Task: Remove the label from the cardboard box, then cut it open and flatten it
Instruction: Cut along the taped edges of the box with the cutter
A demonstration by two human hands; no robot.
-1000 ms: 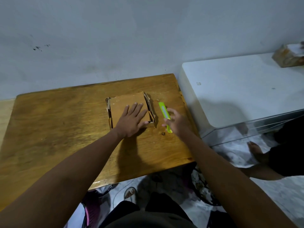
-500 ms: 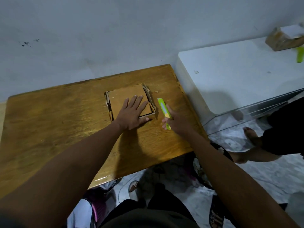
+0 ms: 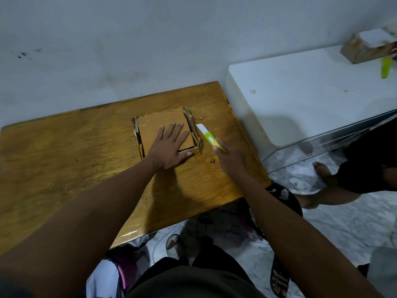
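Note:
A brown cardboard box (image 3: pixel 159 125) lies pressed flat on the wooden table (image 3: pixel 64 158), with folded flaps sticking out at its left and right edges. My left hand (image 3: pixel 169 147) rests on it palm down, fingers spread, covering its near right corner. Just right of the box a green utility knife (image 3: pixel 207 135) lies along the table, a white end pointing away from me. My right hand (image 3: pixel 231 157) covers the knife's near end, fingers closed over it. No label shows on the box's visible face.
A white table (image 3: pixel 300 93) stands to the right, bearing another cardboard box (image 3: pixel 365 48) and a second green knife (image 3: pixel 386 68) at its far edge. Another person's foot (image 3: pixel 324 173) and leg are on the floor at the right. The wall runs behind both tables.
My left hand stays flat on the box. My right hand stays on the knife beside the box, and a white end now shows at the knife's far tip. The view has shifted slightly.

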